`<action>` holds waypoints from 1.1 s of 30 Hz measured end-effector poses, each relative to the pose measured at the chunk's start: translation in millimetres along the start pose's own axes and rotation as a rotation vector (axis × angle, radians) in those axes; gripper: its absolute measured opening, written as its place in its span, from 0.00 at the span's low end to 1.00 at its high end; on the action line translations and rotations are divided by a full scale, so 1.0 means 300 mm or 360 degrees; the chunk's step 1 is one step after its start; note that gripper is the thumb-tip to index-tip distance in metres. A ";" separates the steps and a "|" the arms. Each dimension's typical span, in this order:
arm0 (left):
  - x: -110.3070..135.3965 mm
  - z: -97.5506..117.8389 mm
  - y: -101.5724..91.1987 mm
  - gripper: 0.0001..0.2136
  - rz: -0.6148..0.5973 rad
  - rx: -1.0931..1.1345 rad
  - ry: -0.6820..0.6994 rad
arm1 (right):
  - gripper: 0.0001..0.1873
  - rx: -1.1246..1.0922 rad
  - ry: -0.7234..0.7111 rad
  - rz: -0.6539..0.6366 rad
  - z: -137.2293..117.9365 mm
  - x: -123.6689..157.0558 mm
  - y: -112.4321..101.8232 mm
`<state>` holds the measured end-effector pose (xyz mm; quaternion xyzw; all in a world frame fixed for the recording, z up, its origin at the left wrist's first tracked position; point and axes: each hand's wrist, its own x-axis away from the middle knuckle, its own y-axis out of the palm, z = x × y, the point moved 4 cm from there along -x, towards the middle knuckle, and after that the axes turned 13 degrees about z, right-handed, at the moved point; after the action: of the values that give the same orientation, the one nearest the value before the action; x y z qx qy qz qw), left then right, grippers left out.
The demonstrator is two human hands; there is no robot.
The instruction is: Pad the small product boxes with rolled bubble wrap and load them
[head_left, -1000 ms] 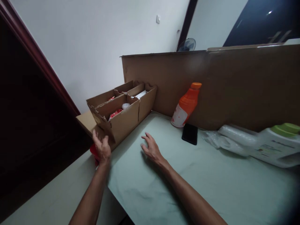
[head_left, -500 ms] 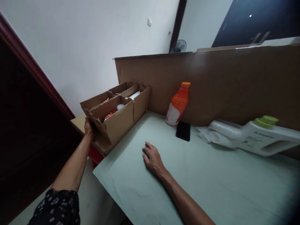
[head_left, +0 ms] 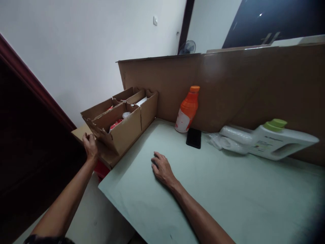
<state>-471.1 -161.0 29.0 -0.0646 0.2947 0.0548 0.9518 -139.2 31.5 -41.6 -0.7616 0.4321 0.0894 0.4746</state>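
My left hand (head_left: 90,147) is at the near end of a divided cardboard box (head_left: 129,134), over the flat cardboard (head_left: 80,131) beneath it. Its fingers are apart and loosely bent, close to the box's torn end wall, and I see nothing held in them. Inside the box's sections are a red packet (head_left: 116,124), a round whitish item (head_left: 126,115) and a white piece (head_left: 141,101). My right hand (head_left: 164,170) rests palm down on the pale green tabletop (head_left: 142,200), fingers spread and holding nothing.
An orange bottle (head_left: 188,110) leans at the brown cardboard panel (head_left: 228,88) along the back. Before it lies a black phone-like slab (head_left: 193,138). Farther right are bubble wrap (head_left: 236,139) and a white jug (head_left: 276,142) with a green cap, on its side.
My left hand has come back slightly from the box's end wall, and its fingers are more bent. The right hand stays on the tabletop. The whole view has shifted a little.
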 end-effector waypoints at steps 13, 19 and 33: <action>0.329 0.094 -0.044 0.53 -0.0391 -0.0414 0.0194 | 0.12 0.0043 0.0016 -0.0059 -0.036 -0.004 -0.003; 0.525 0.141 -0.148 0.46 -0.0484 -0.0491 0.0268 | 0.10 0.0145 -0.0123 -0.0162 -0.092 0.041 -0.035; 1.231 0.587 0.197 0.27 -0.1759 0.0104 0.1045 | 0.12 0.0062 -0.0346 -0.0291 -0.121 0.643 -0.534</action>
<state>-79.1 -50.9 -42.1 -0.1913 0.4955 -0.4754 0.7013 87.6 -79.9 -24.1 -0.7743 0.3086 0.1193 0.5395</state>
